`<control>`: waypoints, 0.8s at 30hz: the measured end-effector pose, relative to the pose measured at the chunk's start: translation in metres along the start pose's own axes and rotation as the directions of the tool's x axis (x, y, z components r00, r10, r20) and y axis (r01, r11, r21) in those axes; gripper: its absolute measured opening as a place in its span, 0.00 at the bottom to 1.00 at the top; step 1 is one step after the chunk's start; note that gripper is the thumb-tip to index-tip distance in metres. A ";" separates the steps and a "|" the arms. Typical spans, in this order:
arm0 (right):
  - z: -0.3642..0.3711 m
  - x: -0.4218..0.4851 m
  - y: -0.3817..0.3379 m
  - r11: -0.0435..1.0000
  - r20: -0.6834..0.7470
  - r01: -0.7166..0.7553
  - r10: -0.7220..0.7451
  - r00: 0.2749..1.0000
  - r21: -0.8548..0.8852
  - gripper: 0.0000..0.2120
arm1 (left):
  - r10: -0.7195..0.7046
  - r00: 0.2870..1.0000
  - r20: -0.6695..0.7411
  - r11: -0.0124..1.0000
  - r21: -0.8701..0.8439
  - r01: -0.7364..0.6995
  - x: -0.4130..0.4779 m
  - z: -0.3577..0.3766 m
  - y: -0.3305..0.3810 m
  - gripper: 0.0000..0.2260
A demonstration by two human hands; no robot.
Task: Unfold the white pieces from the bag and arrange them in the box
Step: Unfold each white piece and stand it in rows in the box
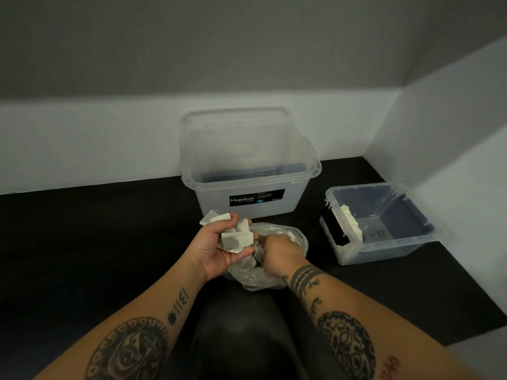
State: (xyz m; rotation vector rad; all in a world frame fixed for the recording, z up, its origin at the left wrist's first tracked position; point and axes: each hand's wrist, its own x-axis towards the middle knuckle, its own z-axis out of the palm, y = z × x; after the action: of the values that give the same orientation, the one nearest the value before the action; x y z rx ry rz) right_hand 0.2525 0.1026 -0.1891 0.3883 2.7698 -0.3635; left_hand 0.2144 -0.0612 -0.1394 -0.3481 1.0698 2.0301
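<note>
Gripping a clump of folded white pieces (237, 238) in the left hand (216, 249), palm turned up, fingers and thumb curling round them, one flat piece poking out past the fingertips. Holding that clump just over the left edge of the clear plastic bag (292, 237), itself crumpled on the black table (96, 229). Dipping the right hand (277, 255) down into the mouth of the bag, knuckles up, fingers bent and buried in the plastic. Not managing to tell whether those fingers are pinching a piece, clutching the bag or grasping nothing, the tips being hidden. Keeping both hands close together, nearly touching above the bag. Looking straight ahead at the big clear box (247, 185) just beyond the bag, black Megabox label (256, 197) facing this way, translucent lid (236, 133) standing up behind its far rim against the white wall (96, 138). Spotting off to the right, well apart from the bag, a smaller clear box (397, 245) sitting near the side wall. Seeing a row of white pieces already inside it (349, 222), standing along its left wall.
</note>
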 end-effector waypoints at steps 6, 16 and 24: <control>-0.050 -0.008 0.009 0.867 0.045 -0.076 0.063 0.997 0.492 0.11 | 0.106 0.980 -0.168 0.992 0.084 -0.093 0.010 -0.002 -0.001 0.06; -0.128 -0.056 0.033 0.536 0.026 0.025 -0.087 0.996 0.844 0.10 | -0.003 0.998 -0.068 0.996 0.092 0.009 0.013 0.059 -0.012 0.09; -0.126 -0.047 0.076 0.328 -0.077 0.036 0.112 0.991 0.944 0.16 | 0.004 0.989 0.148 0.987 0.157 -0.028 0.015 0.110 -0.023 0.13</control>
State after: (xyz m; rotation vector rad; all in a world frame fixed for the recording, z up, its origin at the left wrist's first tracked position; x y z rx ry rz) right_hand 0.2839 0.1993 -0.0732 0.7377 2.2755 -2.0604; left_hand 0.2353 0.0403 -0.0945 -0.1059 1.1364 1.9368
